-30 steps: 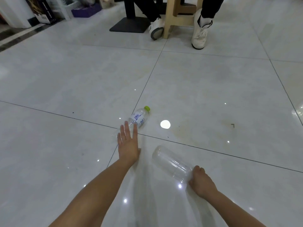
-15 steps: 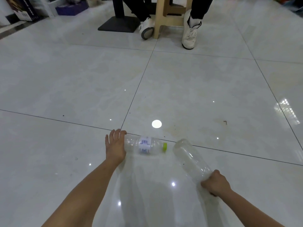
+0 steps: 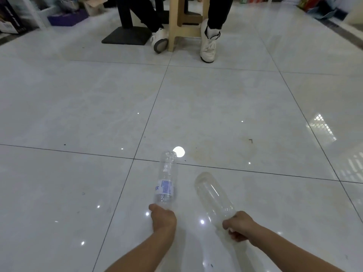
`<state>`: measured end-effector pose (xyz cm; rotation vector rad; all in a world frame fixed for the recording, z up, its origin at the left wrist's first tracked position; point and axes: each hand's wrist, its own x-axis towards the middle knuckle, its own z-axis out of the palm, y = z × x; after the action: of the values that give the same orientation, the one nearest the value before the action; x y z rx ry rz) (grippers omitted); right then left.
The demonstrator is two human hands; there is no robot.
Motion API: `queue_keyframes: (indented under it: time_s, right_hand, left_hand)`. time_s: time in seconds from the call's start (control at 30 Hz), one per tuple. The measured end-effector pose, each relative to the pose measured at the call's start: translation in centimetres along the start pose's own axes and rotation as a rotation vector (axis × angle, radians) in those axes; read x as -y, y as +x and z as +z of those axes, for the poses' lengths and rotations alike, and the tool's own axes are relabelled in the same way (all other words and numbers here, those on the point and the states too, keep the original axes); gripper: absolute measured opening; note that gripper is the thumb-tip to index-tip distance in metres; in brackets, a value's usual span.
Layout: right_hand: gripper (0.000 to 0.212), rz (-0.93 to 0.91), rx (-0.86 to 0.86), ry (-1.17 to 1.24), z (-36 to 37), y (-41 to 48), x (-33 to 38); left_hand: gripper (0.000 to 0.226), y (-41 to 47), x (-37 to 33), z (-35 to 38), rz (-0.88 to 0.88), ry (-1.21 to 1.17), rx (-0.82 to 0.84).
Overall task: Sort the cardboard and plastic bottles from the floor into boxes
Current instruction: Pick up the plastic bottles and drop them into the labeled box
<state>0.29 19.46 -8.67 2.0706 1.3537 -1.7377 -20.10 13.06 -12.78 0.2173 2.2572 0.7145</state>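
Note:
My left hand [image 3: 163, 217] grips the neck end of a clear labelled plastic bottle [image 3: 166, 179], whose base points away from me above the white tiled floor. Its cap is hidden inside my fist. To the right, my right hand [image 3: 239, 225] holds a wider clear bottle without a label [image 3: 212, 195] by its neck end, base tilted up and away. Both bottles are off the floor. No boxes or cardboard pieces for sorting show near my hands.
A seated person's legs and white shoes [image 3: 208, 46] flank a tan stool [image 3: 182, 20] at the top centre, beside a black table base [image 3: 127, 36]. Boxes and clutter [image 3: 66, 18] line the far left wall. Glossy floor tiles [image 3: 235, 107] stretch between.
My left hand reached the labelled bottle lying on the floor, turned it and picked it up by the neck. My right hand kept hold of the wide bottle throughout.

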Motion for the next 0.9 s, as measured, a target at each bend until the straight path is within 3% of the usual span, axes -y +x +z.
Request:
queue_keyframes:
  time_s: [0.13, 0.37, 0.6, 0.73, 0.9]
  right_hand:
    - [0.015, 0.040, -0.114, 0.175, -4.9, -2.3, -2.1]
    - [0.008, 0.128, -0.381, 0.450, -16.5, -11.3, -10.1]
    - [0.010, 0.093, -0.722, 0.835, -30.2, -20.8, -19.7]
    - [0.017, 0.019, -0.934, 0.978, -37.0, -25.5, -24.3]
    - [0.013, 0.055, -1.159, 1.132, -42.3, -29.9, -30.9]
  left_hand:
    - [0.038, -1.0, -0.8, -0.1, 0.048, 0.073, 0.073]
    - [0.046, -10.4, -8.5, 9.3, 0.339, 0.327, 0.508]
    - [0.068, -31.1, -17.9, 20.5, 0.811, 0.484, 0.872]
    - [0.054, -44.1, -18.9, 25.6, 1.091, 0.505, 1.010]
    - [0.067, -56.4, -16.7, 29.2, 1.248, 0.507, 1.193]
